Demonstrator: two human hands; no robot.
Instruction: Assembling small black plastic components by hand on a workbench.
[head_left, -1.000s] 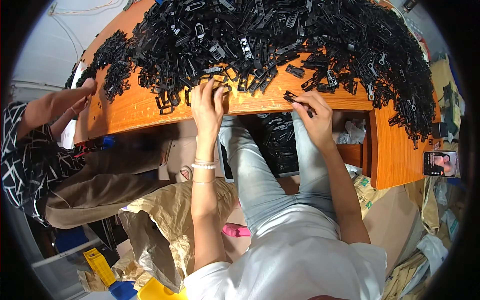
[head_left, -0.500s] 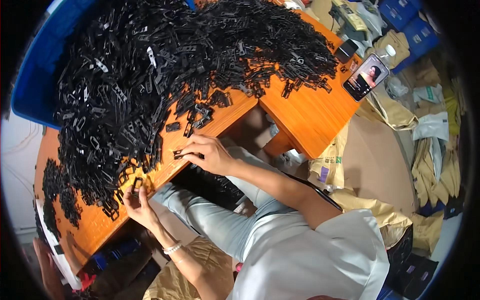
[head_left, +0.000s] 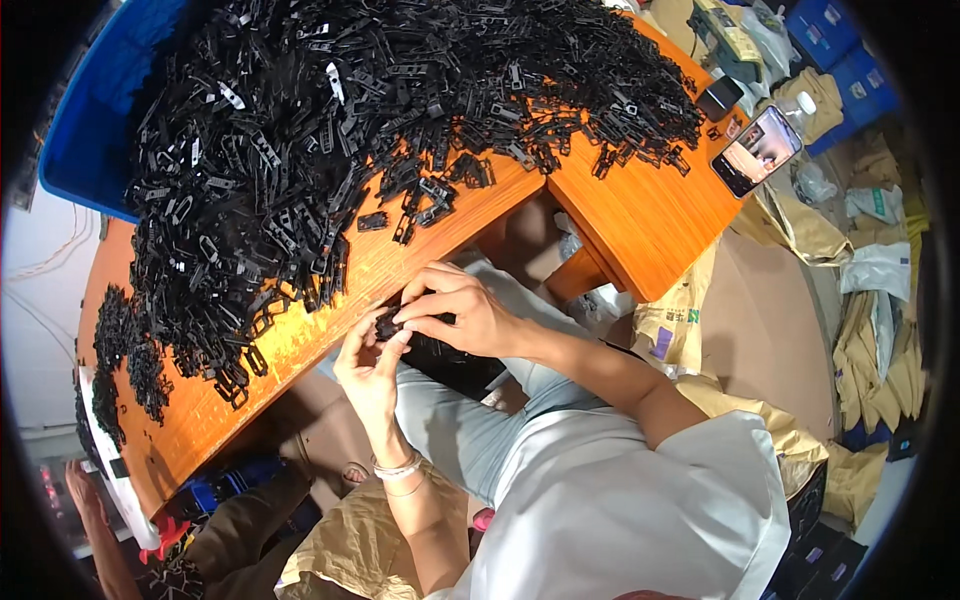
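My left hand (head_left: 372, 375) and my right hand (head_left: 458, 312) meet just off the table's front edge, above my lap. Both have their fingers closed around a small black plastic part (head_left: 388, 323); the fingers cover most of it, so I cannot tell whether it is one piece or two. Beyond them, a large heap of black plastic frame-like pieces (head_left: 270, 150) covers much of the orange wooden table (head_left: 640, 225). One flat black piece (head_left: 373, 221) lies apart at the heap's near edge.
A blue bin (head_left: 85, 150) tips toward the heap at the far left. To the right, a lit phone (head_left: 757, 150) leans by a bottle (head_left: 798, 106) and a small black box (head_left: 719, 98). Another person's arm (head_left: 95, 525) shows at lower left. Brown paper (head_left: 350, 540) lies below.
My left hand has moved right, off the table edge, and my right hand slightly right; they were apart, each with a black piece, and now meet. The whole view has shifted a little.
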